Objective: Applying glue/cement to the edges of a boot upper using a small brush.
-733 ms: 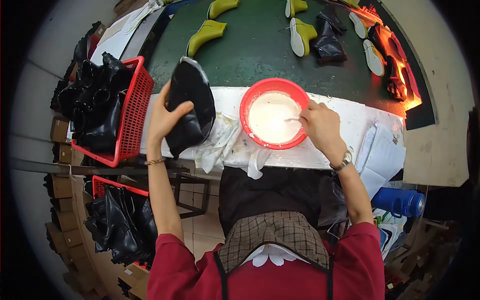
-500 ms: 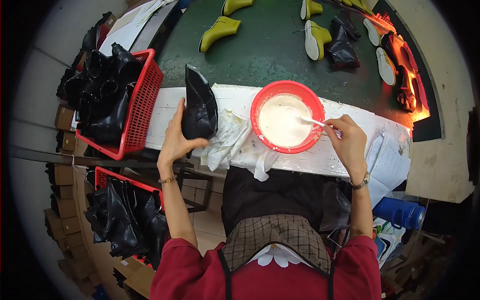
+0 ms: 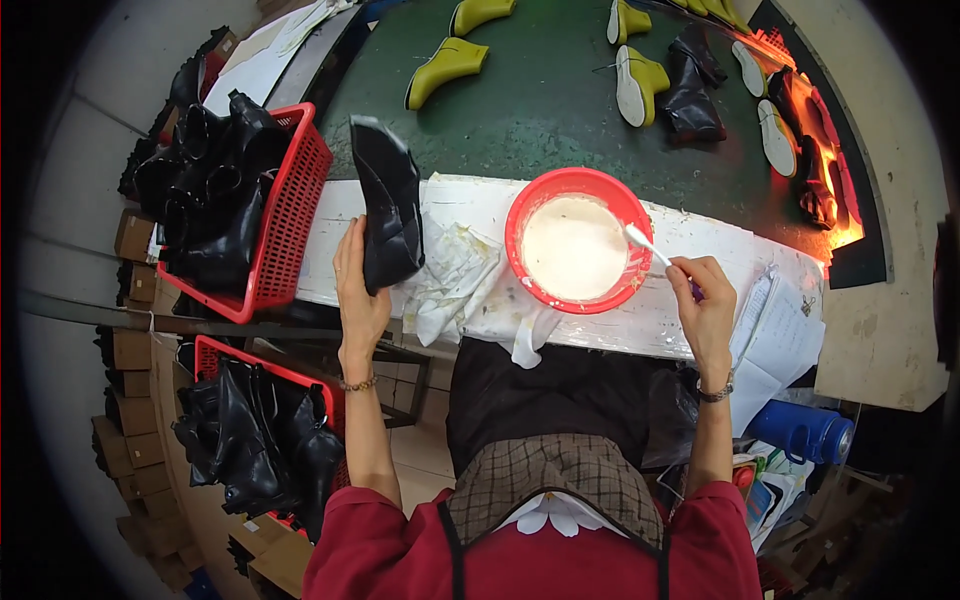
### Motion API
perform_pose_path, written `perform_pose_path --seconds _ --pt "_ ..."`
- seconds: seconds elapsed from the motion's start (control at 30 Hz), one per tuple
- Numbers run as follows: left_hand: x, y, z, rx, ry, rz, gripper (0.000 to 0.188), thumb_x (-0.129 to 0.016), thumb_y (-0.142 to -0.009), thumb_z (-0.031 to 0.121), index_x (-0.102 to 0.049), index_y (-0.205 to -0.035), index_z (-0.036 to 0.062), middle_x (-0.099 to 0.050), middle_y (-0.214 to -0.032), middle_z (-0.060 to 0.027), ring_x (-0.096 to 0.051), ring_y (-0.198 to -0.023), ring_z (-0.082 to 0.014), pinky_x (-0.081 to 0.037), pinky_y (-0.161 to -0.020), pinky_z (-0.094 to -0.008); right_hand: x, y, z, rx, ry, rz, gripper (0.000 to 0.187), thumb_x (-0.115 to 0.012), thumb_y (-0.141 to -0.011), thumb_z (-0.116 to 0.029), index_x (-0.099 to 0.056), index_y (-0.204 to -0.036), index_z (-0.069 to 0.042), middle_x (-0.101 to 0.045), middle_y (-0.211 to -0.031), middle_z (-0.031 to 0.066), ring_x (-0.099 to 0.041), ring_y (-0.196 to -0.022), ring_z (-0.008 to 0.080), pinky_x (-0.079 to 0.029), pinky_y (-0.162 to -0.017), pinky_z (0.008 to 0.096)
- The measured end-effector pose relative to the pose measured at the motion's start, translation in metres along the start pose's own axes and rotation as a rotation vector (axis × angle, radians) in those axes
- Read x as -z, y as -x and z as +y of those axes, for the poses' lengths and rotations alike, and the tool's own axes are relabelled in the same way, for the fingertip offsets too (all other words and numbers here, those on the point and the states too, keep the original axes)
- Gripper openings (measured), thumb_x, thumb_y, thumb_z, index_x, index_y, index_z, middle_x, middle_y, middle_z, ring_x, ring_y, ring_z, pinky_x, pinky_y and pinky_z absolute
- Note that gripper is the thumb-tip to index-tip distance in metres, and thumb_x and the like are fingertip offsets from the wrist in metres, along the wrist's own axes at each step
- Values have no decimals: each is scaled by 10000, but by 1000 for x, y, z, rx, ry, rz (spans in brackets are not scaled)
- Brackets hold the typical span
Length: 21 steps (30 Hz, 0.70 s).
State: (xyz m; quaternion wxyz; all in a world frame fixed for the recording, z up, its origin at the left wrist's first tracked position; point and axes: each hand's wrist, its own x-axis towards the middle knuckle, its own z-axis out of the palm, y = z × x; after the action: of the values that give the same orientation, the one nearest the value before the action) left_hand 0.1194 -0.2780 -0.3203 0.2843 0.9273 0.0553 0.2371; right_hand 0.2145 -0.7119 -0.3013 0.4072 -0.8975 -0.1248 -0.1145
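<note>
A black ankle boot (image 3: 388,205) is gripped at its lower end by my left hand (image 3: 360,300), its other end tilted up and away. In my right hand (image 3: 706,305) is a small white brush (image 3: 645,242), pinched between thumb and fingers. The brush head hangs over the right rim of a red plastic bowl (image 3: 514,240). Creamy white liquid (image 3: 575,250) fills much of that bowl. Between the boot and the bowl lies a crumpled, stained white cloth (image 3: 455,270), draping over the bench's front edge.
Red baskets of black boots stand at the left, one upper (image 3: 290,215) and one lower (image 3: 325,385). Yellow-green boots (image 3: 447,70) rest on the green table (image 3: 520,100). An orange-glowing area (image 3: 838,190) is at the far right. Papers (image 3: 770,330) and a blue bottle (image 3: 800,428) sit nearer.
The brush has come up out of the liquid to the bowl's right rim. My left hand has turned the boot, leaning its top leftward, and the thumb has moved behind it.
</note>
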Motion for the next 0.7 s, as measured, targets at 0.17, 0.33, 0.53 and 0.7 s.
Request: perform_pose_path --seconds 0.17,0.33,0.53,0.7 --pt "3 -15 73 -165 39 10 910 -567 -670 -176 -390 -1544 2 -366 -1609 -218 -287 -1511 -424 -244 -1236 -494 1 -5 -17 18 -103 1 137 -784 -880 -64 -769 -1004 -10 -646 -854 82 -596 -678 145 -466 -595 271" --pt "-9 -13 113 -306 93 -74 833 -707 -765 -47 -403 -1539 3 -318 -1636 -238 -249 -1526 -459 -252 -1225 -522 -6 -9 -75 97 -371 -20 177 -824 -840 -59 -778 -1007 -22 -658 -862 54 -612 -713 112 -466 -588 243" --pt "-13 -2 135 -366 185 -101 807 -792 -831 151 -409 -1525 -1 -300 -1641 -256 -243 -1527 -471 -273 -1214 -541 1 -14 -62 155 -318 -42 157 -821 -849 -74 -785 -993 -24 -658 -831 42 -608 -692 94 -457 -564 228" --pt "-7 6 134 -397 264 -131 814 -802 -828 171 -409 -1523 10 -310 -1638 -257 -242 -1530 -468 -263 -1219 -542 13 -36 -40 173 -193 98 133 -815 -860 -88 -788 -976 -27 -652 -802 47 -565 -648 92 -431 -536 243"
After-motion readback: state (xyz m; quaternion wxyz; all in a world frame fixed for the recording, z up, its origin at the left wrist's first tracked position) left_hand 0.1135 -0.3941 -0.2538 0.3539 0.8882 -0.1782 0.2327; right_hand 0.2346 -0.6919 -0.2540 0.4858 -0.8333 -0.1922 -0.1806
